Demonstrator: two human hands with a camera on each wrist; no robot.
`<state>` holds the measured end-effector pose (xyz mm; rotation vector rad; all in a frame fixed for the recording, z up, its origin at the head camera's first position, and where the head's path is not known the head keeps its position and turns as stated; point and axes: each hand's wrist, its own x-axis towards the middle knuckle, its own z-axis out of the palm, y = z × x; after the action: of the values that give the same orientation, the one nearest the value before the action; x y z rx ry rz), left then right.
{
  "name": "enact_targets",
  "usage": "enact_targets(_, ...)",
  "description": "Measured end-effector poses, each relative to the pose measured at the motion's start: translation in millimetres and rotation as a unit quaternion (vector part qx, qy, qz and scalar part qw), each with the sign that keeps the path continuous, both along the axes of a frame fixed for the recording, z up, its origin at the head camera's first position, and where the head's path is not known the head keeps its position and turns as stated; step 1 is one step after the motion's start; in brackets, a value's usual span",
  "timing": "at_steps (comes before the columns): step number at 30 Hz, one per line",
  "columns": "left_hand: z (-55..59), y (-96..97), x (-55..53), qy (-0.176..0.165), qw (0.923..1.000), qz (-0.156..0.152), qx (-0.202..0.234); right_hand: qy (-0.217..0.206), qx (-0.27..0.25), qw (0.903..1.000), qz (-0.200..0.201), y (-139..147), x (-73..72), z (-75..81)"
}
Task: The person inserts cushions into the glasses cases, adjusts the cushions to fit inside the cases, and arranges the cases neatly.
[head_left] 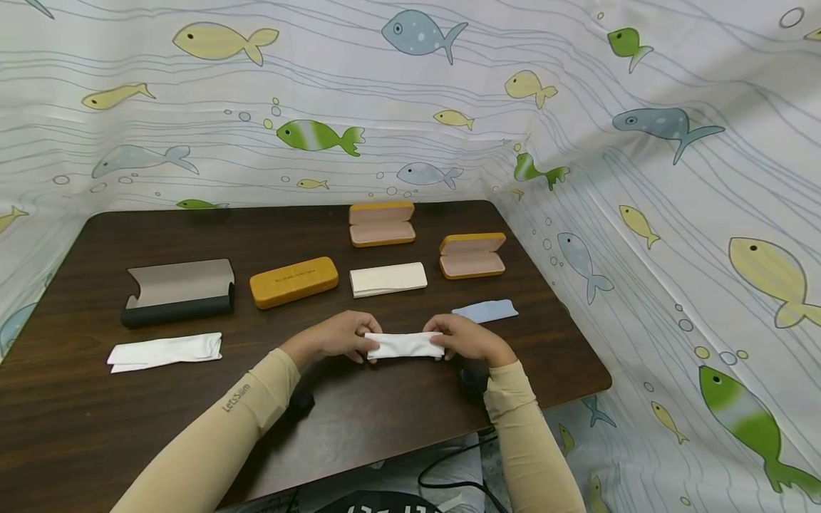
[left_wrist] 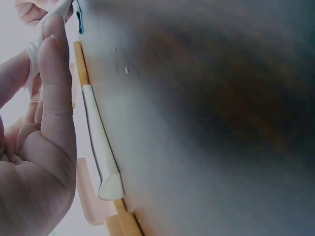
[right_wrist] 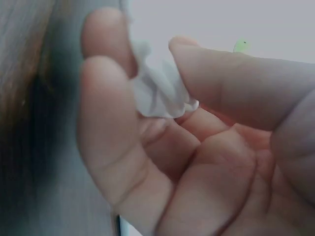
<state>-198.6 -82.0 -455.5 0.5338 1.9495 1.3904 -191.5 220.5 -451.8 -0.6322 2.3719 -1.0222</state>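
A folded white cloth (head_left: 405, 345) is stretched between my two hands, low over the front middle of the brown table. My left hand (head_left: 338, 335) pinches its left end between thumb and fingers. At the other end, my right hand (head_left: 467, 338) pinches the cloth the same way. In the left wrist view, the left hand (left_wrist: 44, 128) holds the cloth's edge at the upper left. The right wrist view shows the cloth's bunched end (right_wrist: 160, 83) between the thumb and fingertips of the right hand (right_wrist: 206, 162). Just beyond the right hand lies a folded light blue cloth (head_left: 485, 311).
On the table (head_left: 359, 420) lie a closed yellow glasses case (head_left: 294, 282), a folded cream cloth (head_left: 388, 279) and another white cloth (head_left: 164, 352). An open dark case (head_left: 179, 306) stands left. Two open yellow cases (head_left: 383, 234) with pink linings stand at the back right.
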Motion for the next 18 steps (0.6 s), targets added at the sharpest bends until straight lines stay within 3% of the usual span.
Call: enact_targets(18, 1.6, -11.0, -8.4, -0.049, 0.9975, 0.027, 0.043, -0.012, -0.048, 0.9986, -0.018, -2, -12.7, -6.4)
